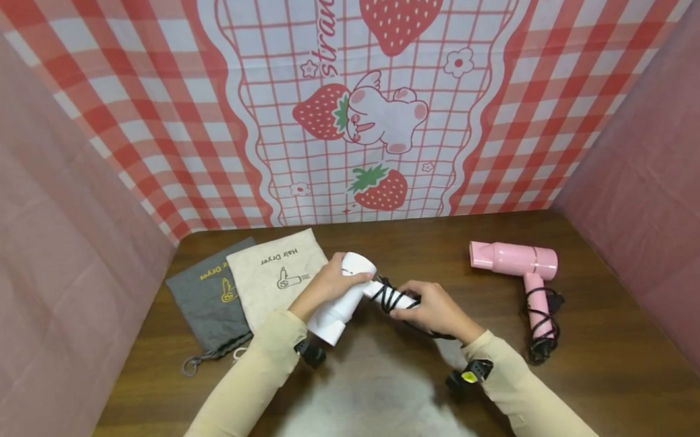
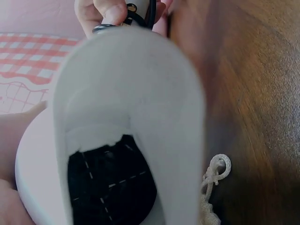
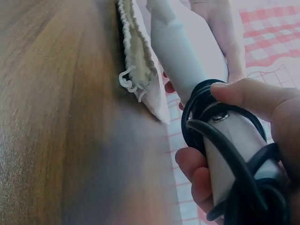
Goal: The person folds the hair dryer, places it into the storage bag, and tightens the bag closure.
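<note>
A white hair dryer [image 1: 342, 303] is held off the table between both hands. My left hand [image 1: 328, 280] grips its barrel from above, thumb across the rear end. Around the handle [image 3: 227, 154], wrapped in its black cord [image 3: 234, 154], curl the fingers of my right hand [image 1: 434, 306]. The left wrist view looks into the dryer's pale nozzle [image 2: 126, 79], with a dark opening inside. Just left of the dryer lies a cream drawstring pouch [image 1: 278, 272] printed "Hair Dryer", overlapping a grey pouch [image 1: 206, 305] with yellow print.
A pink hair dryer [image 1: 515, 259] with black cord wound on its handle lies on the right of the brown wooden table [image 1: 360, 403]. Pink cloth walls stand at both sides, and a strawberry-patterned cloth [image 1: 374, 118] hangs at the back.
</note>
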A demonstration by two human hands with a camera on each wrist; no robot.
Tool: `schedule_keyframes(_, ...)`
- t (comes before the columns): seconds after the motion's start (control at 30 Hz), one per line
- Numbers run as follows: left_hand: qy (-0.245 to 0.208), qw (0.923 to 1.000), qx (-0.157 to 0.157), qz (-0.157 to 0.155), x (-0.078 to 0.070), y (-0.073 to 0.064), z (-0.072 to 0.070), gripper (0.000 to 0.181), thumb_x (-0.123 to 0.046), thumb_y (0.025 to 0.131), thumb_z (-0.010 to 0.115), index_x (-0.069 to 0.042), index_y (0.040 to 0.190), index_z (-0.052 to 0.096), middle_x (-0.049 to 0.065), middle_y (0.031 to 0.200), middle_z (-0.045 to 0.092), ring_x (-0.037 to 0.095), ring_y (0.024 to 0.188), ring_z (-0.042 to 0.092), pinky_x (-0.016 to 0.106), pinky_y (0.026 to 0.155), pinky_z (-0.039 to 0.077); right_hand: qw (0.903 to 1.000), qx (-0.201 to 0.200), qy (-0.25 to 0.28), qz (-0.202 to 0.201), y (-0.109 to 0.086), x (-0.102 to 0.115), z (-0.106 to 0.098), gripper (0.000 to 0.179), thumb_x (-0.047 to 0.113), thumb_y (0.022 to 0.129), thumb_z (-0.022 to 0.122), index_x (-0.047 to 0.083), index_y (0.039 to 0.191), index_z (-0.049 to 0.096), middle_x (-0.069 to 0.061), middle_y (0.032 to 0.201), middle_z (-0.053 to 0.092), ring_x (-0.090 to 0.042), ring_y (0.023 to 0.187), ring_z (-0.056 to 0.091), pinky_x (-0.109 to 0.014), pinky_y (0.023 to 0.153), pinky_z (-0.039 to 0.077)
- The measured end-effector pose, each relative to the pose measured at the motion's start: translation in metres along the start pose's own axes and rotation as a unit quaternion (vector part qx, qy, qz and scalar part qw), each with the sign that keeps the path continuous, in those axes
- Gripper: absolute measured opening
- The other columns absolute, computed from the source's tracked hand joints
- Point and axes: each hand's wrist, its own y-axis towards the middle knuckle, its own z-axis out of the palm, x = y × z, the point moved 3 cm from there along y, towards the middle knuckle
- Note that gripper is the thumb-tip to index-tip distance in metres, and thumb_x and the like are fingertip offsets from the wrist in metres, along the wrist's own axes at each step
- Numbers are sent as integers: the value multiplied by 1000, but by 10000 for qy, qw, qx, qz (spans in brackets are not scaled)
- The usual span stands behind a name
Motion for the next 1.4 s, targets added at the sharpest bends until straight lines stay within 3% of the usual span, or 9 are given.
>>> schedule_keyframes(0.3, -246, 9996, -156, 27, -2, -3, -2, 81, -47, 83, 71, -4, 144, 38, 21, 125, 59, 29, 96, 61, 31, 71, 49, 9951, 481, 567, 651, 1, -6, -5, 39, 35, 86, 73, 3, 108, 68, -8, 97, 71, -14, 88, 61, -31, 80, 49)
schedule_keyframes(0.5, -200, 9994, -226, 159, -5, -6, -2, 82, -46, 83, 71, -3, 145, 37, 22, 127, 59, 31, 99, 62, 35, 73, 52, 9756, 1267, 1234, 1299, -2, -10, -1, 43, 46, 92, 62, 3, 94, 69, -1, 73, 66, -9, 64, 58, -26, 61, 49)
schedule_keyframes(0.63, -268, 9991, -302, 163, -6, -9, -2, 82, -45, 84, 71, -3, 146, 36, 23, 128, 58, 31, 97, 62, 35, 72, 52, 9652, 1341, 1651, 1519, -4, -11, 4, 48, 48, 92, 61, 0, 96, 67, -2, 68, 66, -11, 58, 60, -27, 56, 51)
schedule_keyframes(0.9, -329, 9965, -746, 203, -9, -11, -2, 81, -48, 84, 69, -7, 146, 37, 22, 126, 61, 31, 92, 63, 35, 71, 51, 9731, 616, 1633, 1502, -4, -5, 7, 43, 44, 92, 62, 1, 88, 63, -3, 61, 60, -12, 51, 55, -27, 49, 46)
schedule_keyframes(1.13, -329, 9950, -935, 95, -10, -13, -2, 82, -51, 84, 67, -10, 148, 36, 22, 127, 61, 31, 89, 63, 34, 66, 51, 9800, -48, 1460, 1350, -6, 6, 10, 38, 37, 91, 66, 0, 83, 64, -3, 60, 59, -10, 49, 51, -26, 48, 44)
schedule_keyframes(1.27, -358, 9927, -1153, 58, -11, -12, -2, 82, -51, 84, 68, -11, 148, 36, 21, 129, 60, 32, 94, 63, 37, 71, 52, 9751, -570, 1472, 1559, -5, 8, 16, 33, 32, 90, 68, 1, 79, 63, -1, 56, 53, -9, 45, 48, -25, 46, 41)
schedule_keyframes(1.4, -754, 9849, -1553, -116, -11, -8, 3, 79, -49, 86, 66, -9, 147, 37, 20, 130, 60, 34, 101, 63, 44, 81, 51, 9568, -1162, 1965, 1801, -3, 14, 28, 36, 35, 92, 66, 1, 80, 61, 2, 52, 49, -8, 42, 45, -23, 43, 39)
